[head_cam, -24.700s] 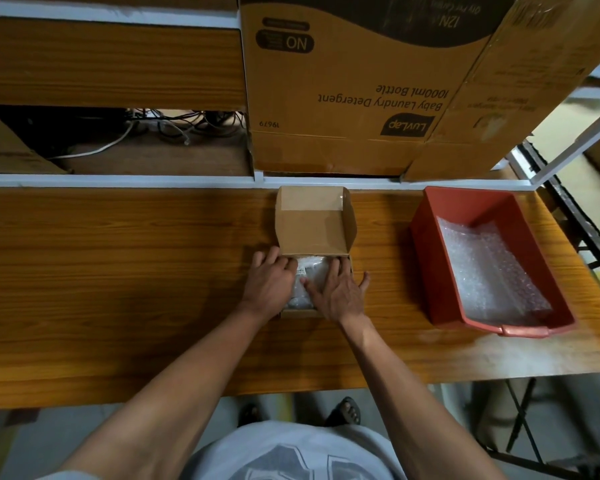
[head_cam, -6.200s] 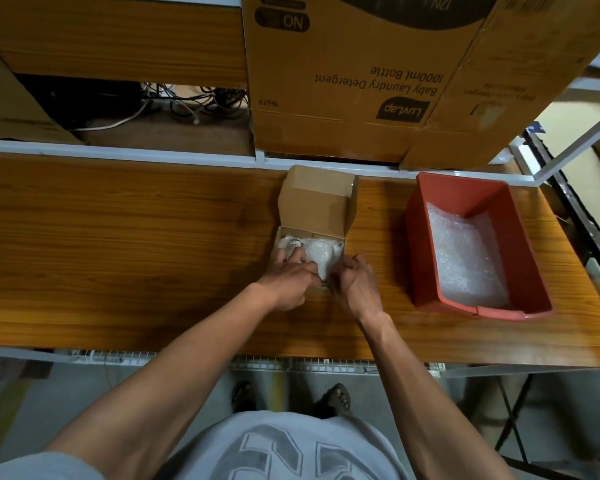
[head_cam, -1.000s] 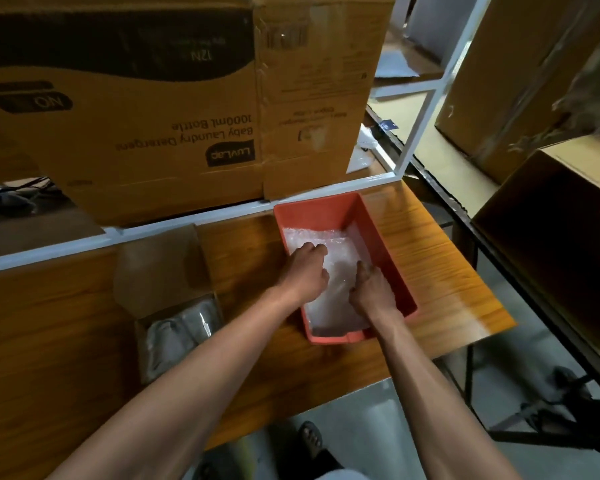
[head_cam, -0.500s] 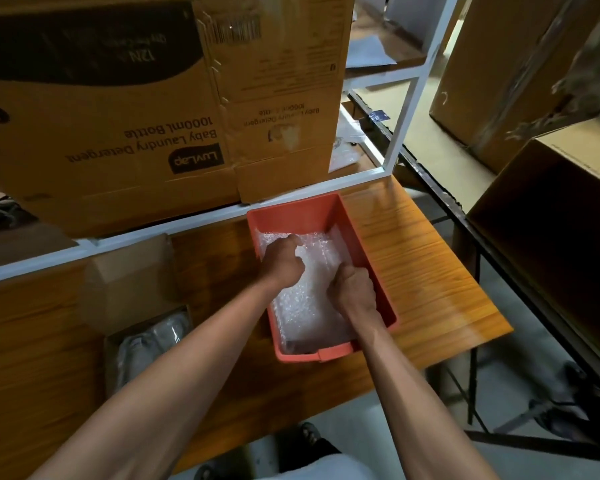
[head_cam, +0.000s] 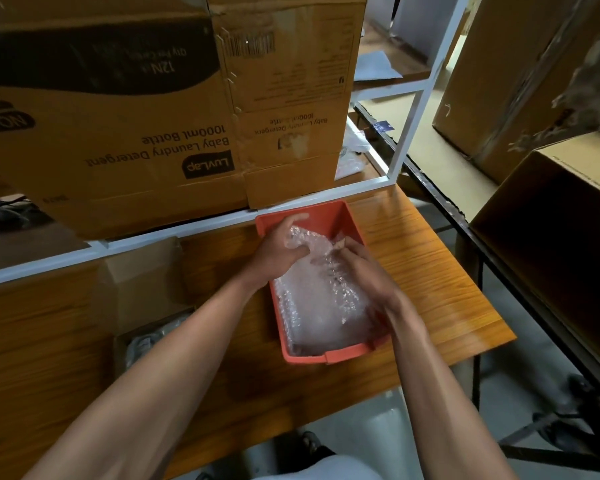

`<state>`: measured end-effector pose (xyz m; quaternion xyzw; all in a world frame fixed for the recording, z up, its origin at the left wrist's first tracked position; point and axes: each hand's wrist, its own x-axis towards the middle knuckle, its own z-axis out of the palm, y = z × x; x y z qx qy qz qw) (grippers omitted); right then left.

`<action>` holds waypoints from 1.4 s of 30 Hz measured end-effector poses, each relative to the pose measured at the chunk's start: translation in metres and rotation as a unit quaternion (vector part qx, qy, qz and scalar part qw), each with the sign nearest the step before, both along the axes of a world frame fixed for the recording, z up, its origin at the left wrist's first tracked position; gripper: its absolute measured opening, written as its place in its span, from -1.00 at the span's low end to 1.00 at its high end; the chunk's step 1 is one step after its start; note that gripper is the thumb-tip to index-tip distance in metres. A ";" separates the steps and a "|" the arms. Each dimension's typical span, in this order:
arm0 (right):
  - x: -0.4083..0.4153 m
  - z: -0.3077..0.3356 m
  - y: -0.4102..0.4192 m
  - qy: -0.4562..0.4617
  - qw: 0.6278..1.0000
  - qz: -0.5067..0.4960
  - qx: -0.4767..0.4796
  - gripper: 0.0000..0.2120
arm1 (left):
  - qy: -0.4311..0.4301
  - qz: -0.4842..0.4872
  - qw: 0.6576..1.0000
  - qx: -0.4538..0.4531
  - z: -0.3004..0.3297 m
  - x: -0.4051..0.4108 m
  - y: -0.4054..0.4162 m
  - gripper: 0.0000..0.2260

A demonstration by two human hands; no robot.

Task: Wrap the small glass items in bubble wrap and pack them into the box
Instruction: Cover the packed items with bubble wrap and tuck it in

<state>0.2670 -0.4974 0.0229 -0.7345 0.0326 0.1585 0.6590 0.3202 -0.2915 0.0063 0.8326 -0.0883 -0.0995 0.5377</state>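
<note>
My hands are in the red tray [head_cam: 352, 221], both gathering the bubble wrap [head_cam: 321, 292]; my left hand [head_cam: 279, 249] has a bunch of it clenched between fingers and thumb and lifted off the far end, where half a second ago that fist was only pressing down on the flat sheet; my right hand [head_cam: 364, 275] has its fingers curled into the wrap just beside it, pinching a fold. So the sheet is coming up out of the tray, which I take to mean I'm fetching fresh wrap for the next glass piece or for padding; no bare glass shows in the tray. The box [head_cam: 142, 289] sits well to the left of my left forearm, flap up, with a wrapped bundle [head_cam: 146, 341] inside, partly hidden by that arm; some packing looks done already. Six seconds back I was working at that box; now I've turned right to the tray. Under everything is the wooden table [head_cam: 423, 271], its edge just right of my right hand; beyond my hands a white rail and a big carton [head_cam: 174, 109]; more cartons on the floor to the right.
</note>
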 end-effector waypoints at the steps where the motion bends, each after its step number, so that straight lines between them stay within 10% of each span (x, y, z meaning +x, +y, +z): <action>1: 0.000 0.003 0.001 0.000 1.000 -0.003 0.019 -0.86 | 0.006 0.011 1.000 -0.019 0.001 0.000 0.006 -0.54; 7: -0.013 0.029 0.012 -0.022 0.999 0.035 -0.007 -0.54 | 0.023 0.110 0.989 -0.095 0.017 -0.016 0.046 -0.66; 15: -0.021 0.046 0.071 -0.061 0.996 -0.021 0.056 -0.74 | 0.017 0.158 0.970 -0.186 0.042 -0.057 0.127 -0.36; 21: -0.025 0.038 0.140 -0.041 0.995 -0.038 0.086 -0.63 | 0.010 0.184 0.961 -0.207 0.044 -0.098 0.190 -0.80; 24: -0.031 0.029 0.170 -0.053 0.996 -0.020 0.075 -0.97 | 0.026 0.217 0.948 -0.232 0.040 -0.116 0.227 -0.75; 27: -0.039 0.028 0.197 -0.041 0.995 -0.013 0.087 -0.90 | 0.033 0.247 0.941 -0.229 0.037 -0.134 0.261 -0.65; 31: -0.050 0.019 0.231 -0.001 0.999 0.031 0.020 -0.29 | 0.040 0.267 0.933 -0.238 0.030 -0.156 0.289 -0.81; 37: -0.065 0.017 0.266 -0.003 0.999 0.000 0.036 -0.80 | 0.107 0.218 0.941 -0.236 0.016 -0.180 0.327 0.07; 42: -0.072 0.014 0.278 0.014 0.999 -0.025 0.016 -0.61 | 0.166 0.174 0.947 -0.215 -0.005 -0.191 0.346 0.04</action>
